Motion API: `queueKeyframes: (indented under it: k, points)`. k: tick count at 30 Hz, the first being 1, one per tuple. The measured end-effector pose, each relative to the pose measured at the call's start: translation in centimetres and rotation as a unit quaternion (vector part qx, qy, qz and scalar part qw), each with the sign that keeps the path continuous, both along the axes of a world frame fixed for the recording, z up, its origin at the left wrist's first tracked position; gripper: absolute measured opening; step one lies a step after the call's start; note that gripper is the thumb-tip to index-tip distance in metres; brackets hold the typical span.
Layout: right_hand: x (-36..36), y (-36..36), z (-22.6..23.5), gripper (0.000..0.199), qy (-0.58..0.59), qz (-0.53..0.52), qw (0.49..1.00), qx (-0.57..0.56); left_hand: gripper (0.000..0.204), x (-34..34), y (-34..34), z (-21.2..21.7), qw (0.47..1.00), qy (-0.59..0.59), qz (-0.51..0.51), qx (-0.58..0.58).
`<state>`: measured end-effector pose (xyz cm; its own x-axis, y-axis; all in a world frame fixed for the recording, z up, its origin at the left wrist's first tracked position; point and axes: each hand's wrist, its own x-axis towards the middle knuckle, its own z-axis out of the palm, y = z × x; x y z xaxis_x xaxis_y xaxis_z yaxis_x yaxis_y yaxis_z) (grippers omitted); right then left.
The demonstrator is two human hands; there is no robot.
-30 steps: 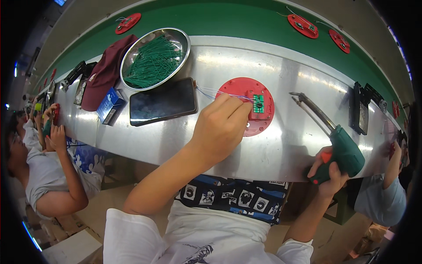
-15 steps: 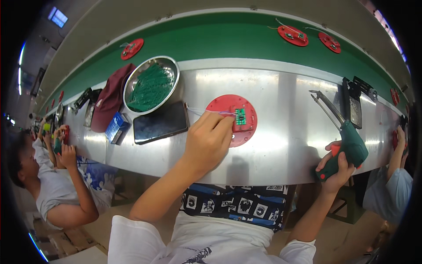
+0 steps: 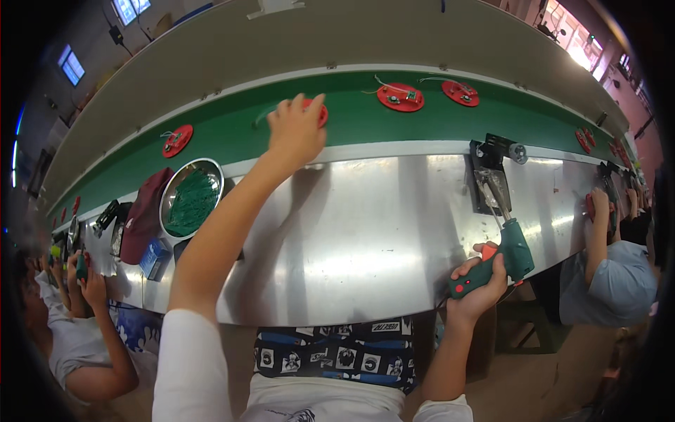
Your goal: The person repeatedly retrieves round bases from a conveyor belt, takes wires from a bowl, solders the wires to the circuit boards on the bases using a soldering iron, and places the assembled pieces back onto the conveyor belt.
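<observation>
Over the green strip behind the bench, my left hand (image 3: 297, 130) has its fingers around a red disc (image 3: 318, 112) with thin wires at its left; the hand hides most of the disc. In my right hand (image 3: 481, 285) is a green soldering gun (image 3: 517, 250) with an orange trigger, gripped by its handle near the bench's front edge. Its slim metal tip points away from me, at a black stand (image 3: 486, 179) with a small reel on top.
A metal bowl of green wires (image 3: 191, 204), a maroon cap (image 3: 144, 218) and a blue box (image 3: 153, 259) sit at the left of the steel bench (image 3: 365, 239). More red discs (image 3: 401, 97) lie along the green strip (image 3: 351, 126). People work on both sides.
My left hand has moved the red disc from the bench up onto the green strip. My right hand has brought the soldering gun to the stand. The view has shifted.
</observation>
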<state>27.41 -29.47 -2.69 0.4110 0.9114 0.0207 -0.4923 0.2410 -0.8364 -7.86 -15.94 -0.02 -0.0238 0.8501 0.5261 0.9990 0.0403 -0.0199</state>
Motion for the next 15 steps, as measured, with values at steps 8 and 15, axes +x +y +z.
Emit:
queueKeyframes:
  k: [8,15]
  points:
    - [-1.0,0.1,0.8,0.037,0.014,-0.074,0.997,-0.004,0.066,11.0,17.6,-1.5,0.985,-0.125,-0.070,-0.100]
    - [-1.3,0.2,0.4,0.039,0.010,-0.046,0.998,-0.033,0.061,12.6,19.3,-5.4,0.983,-0.136,-0.077,-0.097]
